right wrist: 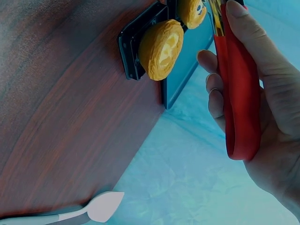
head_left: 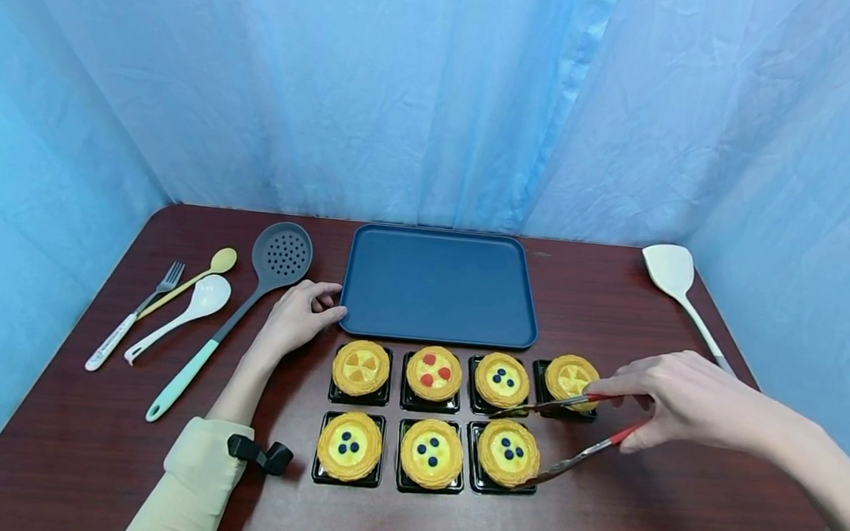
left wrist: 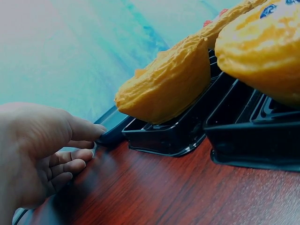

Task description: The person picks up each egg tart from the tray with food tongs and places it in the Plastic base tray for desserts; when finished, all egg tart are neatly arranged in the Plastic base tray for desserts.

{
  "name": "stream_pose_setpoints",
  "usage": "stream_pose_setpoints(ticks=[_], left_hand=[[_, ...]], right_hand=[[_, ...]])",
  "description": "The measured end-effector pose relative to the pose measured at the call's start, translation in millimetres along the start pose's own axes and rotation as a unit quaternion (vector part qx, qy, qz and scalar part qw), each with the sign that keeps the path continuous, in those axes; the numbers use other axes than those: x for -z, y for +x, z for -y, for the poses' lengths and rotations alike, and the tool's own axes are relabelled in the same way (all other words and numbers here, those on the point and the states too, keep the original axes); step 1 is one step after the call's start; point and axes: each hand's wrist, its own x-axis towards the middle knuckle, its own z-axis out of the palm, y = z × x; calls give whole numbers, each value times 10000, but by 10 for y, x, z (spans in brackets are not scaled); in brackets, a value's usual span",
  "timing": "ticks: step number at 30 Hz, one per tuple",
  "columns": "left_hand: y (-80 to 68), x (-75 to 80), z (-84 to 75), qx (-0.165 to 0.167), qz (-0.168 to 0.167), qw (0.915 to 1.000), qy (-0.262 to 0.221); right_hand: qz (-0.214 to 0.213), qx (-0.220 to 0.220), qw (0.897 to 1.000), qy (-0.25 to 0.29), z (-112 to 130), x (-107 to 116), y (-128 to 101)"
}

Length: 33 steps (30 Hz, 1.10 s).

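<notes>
Several yellow tarts in black trays sit in two rows in front of a blue tray (head_left: 440, 285). My right hand (head_left: 670, 402) grips red-handled metal tongs (head_left: 568, 436), whose open arms straddle the front-right blueberry tart (head_left: 507, 451). The right wrist view shows the red handle (right wrist: 239, 89) in my palm and the far-right tart (right wrist: 161, 48). My left hand (head_left: 301, 314) rests on the table, fingers loosely curled, fingertips (left wrist: 86, 132) touching the blue tray's front-left corner (left wrist: 111, 123). It holds nothing. The back-left tart (left wrist: 168, 84) stands close to it.
To the left lie a fork (head_left: 133, 317), a yellow spoon (head_left: 198, 276), a white spoon (head_left: 180, 316) and a grey slotted ladle with a mint handle (head_left: 245, 302). A white spatula (head_left: 678, 291) lies at the back right. Blue curtains enclose the brown table (head_left: 66, 430).
</notes>
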Motion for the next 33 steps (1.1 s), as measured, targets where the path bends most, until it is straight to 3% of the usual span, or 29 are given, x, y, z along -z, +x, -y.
stream_pose_setpoints(ticks=[6,12,17,22,28,33], left_hand=[[1,1,-7,-6,-12,10000,2],[-3,3,-14,-5,-1,10000,-15],[-4,1,-6,-8,-10,10000,0],[-8,6,2,42,-3,10000,29],[-13,1,-18,40,-6,10000,10],[-25,1,-17,45,-25,10000,8]], right_hand=[[-224,-219,9994,120,-23,71,-21],[-529,-1083,9925,212,-148,111,-6],[-887,-2033,9736,542,-375,46,57],[-985,-2848,9509,700,-697,-123,158],[-1363,-3363,9293,696,-1056,-448,273],[-1720,-3670,9124,580,-1199,-687,395]])
